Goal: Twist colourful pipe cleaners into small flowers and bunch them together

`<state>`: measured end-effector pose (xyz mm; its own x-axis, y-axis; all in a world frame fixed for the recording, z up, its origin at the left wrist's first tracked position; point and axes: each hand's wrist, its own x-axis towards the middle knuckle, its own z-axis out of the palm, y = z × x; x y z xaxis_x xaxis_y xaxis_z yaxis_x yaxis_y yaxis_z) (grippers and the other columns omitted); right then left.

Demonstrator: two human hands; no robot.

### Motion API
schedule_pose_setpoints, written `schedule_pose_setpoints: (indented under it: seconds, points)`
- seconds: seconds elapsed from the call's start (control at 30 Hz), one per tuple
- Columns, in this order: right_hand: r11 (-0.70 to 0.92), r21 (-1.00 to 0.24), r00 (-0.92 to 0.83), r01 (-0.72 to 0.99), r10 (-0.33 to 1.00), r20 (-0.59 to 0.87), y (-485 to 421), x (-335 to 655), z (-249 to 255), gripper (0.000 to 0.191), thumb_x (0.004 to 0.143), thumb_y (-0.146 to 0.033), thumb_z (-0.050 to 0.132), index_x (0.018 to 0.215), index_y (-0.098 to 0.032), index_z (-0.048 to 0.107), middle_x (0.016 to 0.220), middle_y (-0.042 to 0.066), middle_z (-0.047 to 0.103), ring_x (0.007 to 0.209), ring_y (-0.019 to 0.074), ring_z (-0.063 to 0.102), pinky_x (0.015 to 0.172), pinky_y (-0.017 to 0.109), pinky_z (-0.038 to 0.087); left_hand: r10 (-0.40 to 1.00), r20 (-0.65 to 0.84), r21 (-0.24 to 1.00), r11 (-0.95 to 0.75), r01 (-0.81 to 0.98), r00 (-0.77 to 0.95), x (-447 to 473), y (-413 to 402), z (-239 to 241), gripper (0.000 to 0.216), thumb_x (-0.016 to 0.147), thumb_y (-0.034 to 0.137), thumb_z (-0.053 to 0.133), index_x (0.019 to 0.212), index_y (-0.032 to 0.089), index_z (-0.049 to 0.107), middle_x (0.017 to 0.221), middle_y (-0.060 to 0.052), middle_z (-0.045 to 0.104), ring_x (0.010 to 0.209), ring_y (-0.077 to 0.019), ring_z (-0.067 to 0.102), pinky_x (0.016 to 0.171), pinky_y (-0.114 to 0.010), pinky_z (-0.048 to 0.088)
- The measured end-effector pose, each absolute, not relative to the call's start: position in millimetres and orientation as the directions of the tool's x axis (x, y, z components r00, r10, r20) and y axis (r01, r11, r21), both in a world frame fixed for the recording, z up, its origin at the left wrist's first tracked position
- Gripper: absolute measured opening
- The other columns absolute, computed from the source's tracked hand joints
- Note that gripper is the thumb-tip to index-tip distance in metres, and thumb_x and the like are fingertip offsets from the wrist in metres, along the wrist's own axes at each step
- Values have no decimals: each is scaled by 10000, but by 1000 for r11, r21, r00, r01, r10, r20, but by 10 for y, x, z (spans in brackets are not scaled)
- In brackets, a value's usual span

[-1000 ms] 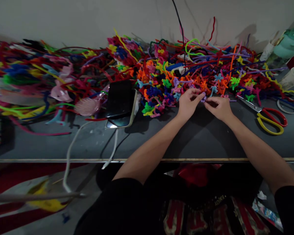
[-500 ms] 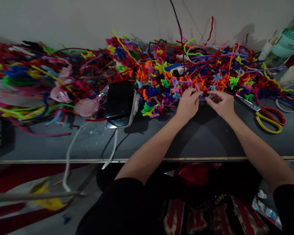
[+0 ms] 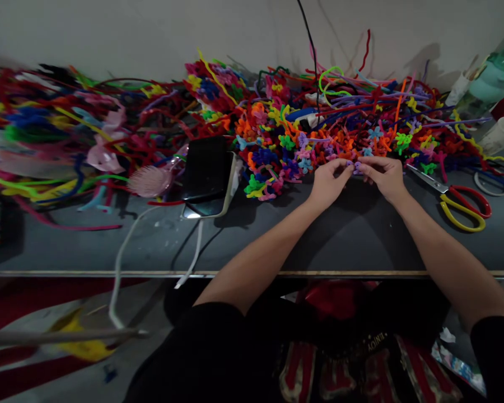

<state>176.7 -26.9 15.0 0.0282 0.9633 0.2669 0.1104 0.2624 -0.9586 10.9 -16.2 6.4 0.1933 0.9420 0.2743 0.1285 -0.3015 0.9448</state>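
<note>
Between the fingertips of both hands is a small purple pipe cleaner (image 3: 357, 165), bent into little loops. My left hand (image 3: 328, 180) pinches its left side, thumb and forefinger pressed together. From the other side my right hand (image 3: 385, 174) grips it with curled fingers, partly covering it. Just behind the hands lies a heap of small pipe-cleaner flowers (image 3: 285, 143) in orange, blue, green, pink and purple. Scissors (image 3: 462, 200) with one red and one yellow handle rest to the right, blades slightly apart and pointing toward my right hand.
Two stacked phones (image 3: 205, 170) lie left of my arms, with a white cable (image 3: 118, 263) hanging over the table edge nearby. A pink hairbrush (image 3: 151, 180) sits beside them. Loose pipe cleaners (image 3: 151, 120) pile along the wall. A paper cup (image 3: 502, 134) stands at far right.
My hands have come closer together, fingertips nearly meeting. The purple pipe cleaner now shows as small loops between them. The view has shifted slightly; scissors and phones stay put.
</note>
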Motion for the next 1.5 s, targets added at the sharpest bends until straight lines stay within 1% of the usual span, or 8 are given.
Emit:
schedule_pose_setpoints:
  seconds: [0.1,0.2,0.37,0.7,0.9,1.1,1.33,1.5]
  points:
    - [264,-963,-17,50,965,263,-234,1808,165,378,614,-551,836,799,-224,804,542,-21,650,420,75,505,405,215,398,943,160,987,-144,-76,292,93,-121,84,184,839,341,695,789,164,685,655,3,639,546,-87,549,534,-219,486]
    - [254,-966,-57,41,966,252,-242,1813,167,370,614,-552,837,763,-216,797,565,-16,657,422,68,498,395,210,383,910,167,979,-108,-172,380,74,-122,127,247,794,389,751,739,160,679,659,-2,633,575,-84,562,573,-225,496]
    - [285,-958,-90,34,955,281,-273,1803,148,329,662,-526,821,785,-222,797,752,11,717,461,50,508,413,208,398,907,165,979,-104,-173,387,65,-124,153,301,736,435,794,713,161,673,657,0,637,561,-78,550,565,-224,483]
    - [312,-948,-55,56,949,309,-291,1801,154,323,646,-547,822,704,-232,777,759,14,723,471,61,518,457,236,450,897,149,986,-101,-136,416,67,-121,121,218,780,346,753,700,158,676,661,0,637,547,-72,530,570,-230,450]
    - [344,-932,58,114,934,352,-314,1770,183,328,693,-552,788,767,-233,787,684,-1,687,451,70,510,447,243,439,950,45,989,2,-150,310,80,-150,136,311,771,432,766,927,165,726,740,-31,709,597,-117,643,450,-202,447]
    - [378,-906,90,190,912,399,-378,1700,280,362,693,-585,771,764,-230,787,777,29,729,454,78,520,429,259,448,934,-53,980,116,-161,352,87,-173,148,405,798,480,740,1054,166,734,922,-84,770,604,-113,697,427,-161,473]
    - [212,-976,-63,56,976,208,-299,1766,215,379,641,-557,818,781,-206,792,570,-10,663,427,77,532,408,218,414,964,64,988,-25,-150,257,92,-101,82,289,775,359,784,959,138,751,886,-61,772,745,-138,730,666,-253,620]
    - [167,-986,-106,-17,980,168,-245,1821,147,352,603,-507,859,784,-212,799,549,-17,656,451,75,535,408,200,392,965,80,984,-38,-172,248,93,-109,101,319,727,343,817,965,140,754,858,-53,772,793,-152,734,714,-279,635]
